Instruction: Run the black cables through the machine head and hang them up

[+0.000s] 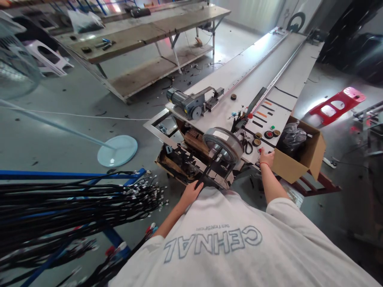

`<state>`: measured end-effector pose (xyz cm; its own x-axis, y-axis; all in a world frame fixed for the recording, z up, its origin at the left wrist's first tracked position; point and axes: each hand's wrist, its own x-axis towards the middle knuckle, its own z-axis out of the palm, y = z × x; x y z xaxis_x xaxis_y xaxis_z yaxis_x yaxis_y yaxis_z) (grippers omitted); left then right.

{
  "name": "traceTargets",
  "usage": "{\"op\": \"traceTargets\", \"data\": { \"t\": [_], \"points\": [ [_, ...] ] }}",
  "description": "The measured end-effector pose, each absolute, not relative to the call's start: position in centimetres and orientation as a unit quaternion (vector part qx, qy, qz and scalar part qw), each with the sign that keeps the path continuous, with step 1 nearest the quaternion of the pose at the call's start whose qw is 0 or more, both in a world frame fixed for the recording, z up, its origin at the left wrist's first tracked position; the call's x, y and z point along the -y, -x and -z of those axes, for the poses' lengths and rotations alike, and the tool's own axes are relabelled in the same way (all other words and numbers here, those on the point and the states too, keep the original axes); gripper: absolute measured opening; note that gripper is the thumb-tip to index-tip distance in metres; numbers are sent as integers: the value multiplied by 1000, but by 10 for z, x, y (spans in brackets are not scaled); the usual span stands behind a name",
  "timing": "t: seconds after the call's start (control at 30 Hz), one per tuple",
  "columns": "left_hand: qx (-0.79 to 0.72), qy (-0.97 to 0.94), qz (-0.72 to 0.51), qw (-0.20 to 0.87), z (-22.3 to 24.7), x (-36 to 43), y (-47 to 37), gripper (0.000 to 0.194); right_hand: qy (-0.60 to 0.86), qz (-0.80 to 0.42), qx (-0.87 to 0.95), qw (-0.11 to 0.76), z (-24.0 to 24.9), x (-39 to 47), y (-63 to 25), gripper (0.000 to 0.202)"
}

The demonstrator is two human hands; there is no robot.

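My left hand (191, 193) is closed round a black cable bundle (209, 166), low in front of my shirt. From there the bundle runs up into the opening of a large ring-shaped wheel (223, 144) at the table's near end. My right hand (267, 157) lies at the table's near right edge with its fingers apart. Its tip is beside a small red part (259, 150), and I cannot tell whether they touch. Close to it are black-handled scissors (248, 146) and several tape rolls (256, 142). Connector ends and wires (239, 118) lie behind the wheel.
A long white table (254, 71) carries a motor unit (187, 104) and tape strips. An open cardboard box (295, 161) holding a dark bag stands right. Black cables hang on a blue rack (104, 172) at left. A fan base (117, 150) and red stool (336, 104) stand on the floor.
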<state>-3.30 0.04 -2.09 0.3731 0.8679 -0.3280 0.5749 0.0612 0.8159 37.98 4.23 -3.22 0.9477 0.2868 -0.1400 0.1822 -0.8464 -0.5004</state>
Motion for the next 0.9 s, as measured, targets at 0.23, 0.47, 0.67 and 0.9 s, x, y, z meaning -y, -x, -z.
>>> {"op": "traceTargets", "data": {
  "t": [0.23, 0.47, 0.67, 0.9],
  "points": [
    [-550, -680, -140, 464, 15, -4, 29, 25, 954, -101, 128, 251, 32, -41, -381, 80],
    [-537, -697, -164, 446, 9, -34, 4, 28, 953, -112, 119, 254, 28, -41, -378, 80],
    [-554, -697, -171, 422, 10, -48, -17, 23, 952, -108, 119, 262, 30, -40, -378, 76],
    [-559, -715, -171, 384, 15, -58, -26, 24, 953, -111, 118, 256, 34, -41, -381, 78]
  ]
}}
